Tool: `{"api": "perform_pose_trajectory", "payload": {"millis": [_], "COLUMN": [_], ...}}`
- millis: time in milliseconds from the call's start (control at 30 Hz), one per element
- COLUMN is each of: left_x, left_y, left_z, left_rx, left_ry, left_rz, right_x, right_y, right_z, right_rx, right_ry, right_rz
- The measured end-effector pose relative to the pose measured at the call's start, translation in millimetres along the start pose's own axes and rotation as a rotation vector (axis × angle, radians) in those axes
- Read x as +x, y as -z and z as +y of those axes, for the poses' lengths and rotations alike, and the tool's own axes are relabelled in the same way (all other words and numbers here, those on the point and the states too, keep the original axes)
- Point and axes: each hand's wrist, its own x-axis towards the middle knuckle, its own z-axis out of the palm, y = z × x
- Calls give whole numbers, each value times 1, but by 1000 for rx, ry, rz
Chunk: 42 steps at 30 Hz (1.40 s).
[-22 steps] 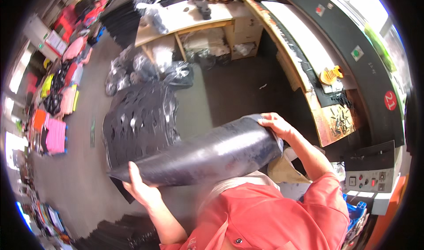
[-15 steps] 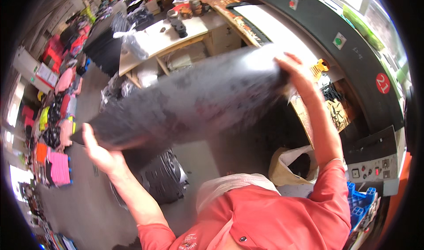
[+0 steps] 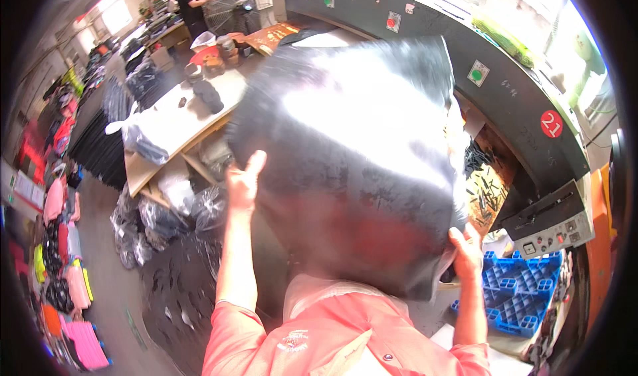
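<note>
A large glossy black sheet [image 3: 352,156] is raised in front of me and fills the middle of the view, motion-blurred and bright with glare. My left hand [image 3: 244,182] grips its left edge, fingers up. My right hand [image 3: 467,251] holds its lower right corner near the machine. Both forearms rise from my orange shirt at the bottom edge. The sheet hides most of what lies behind it.
A long black machine [image 3: 518,110] with coloured round stickers curves along the right. A wooden workbench [image 3: 173,120] with bagged goods stands at left, plastic bags [image 3: 166,210] beneath it. A blue crate [image 3: 518,296] sits lower right. Another person [image 3: 193,3] stands far back. Coloured items [image 3: 60,243] line the left floor.
The black sheet has swung up from low and rolled across my front to spread high before my face. Both hands rose with it, and my view has tilted up toward the machine.
</note>
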Motion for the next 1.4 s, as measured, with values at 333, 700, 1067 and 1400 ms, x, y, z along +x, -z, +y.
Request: {"api": "perform_pose_trajectory", "payload": {"millis": [333, 700, 1067, 1400], "left_x": [169, 316, 507, 593], "left_y": [-17, -83, -157, -253], "left_z": [-100, -49, -184, -293], "left_rx": [327, 181, 248, 492], "left_ry": [-67, -232, -83, -356], "left_rz": [-394, -508, -594, -654], "right_x": [1, 98, 262, 406], "right_y": [-164, -280, -270, -191], "right_z": [150, 168, 109, 72], "right_rx": [192, 381, 177, -292], "right_ry": [-225, -144, -63, -84], "right_rz": [543, 749, 766, 909]}}
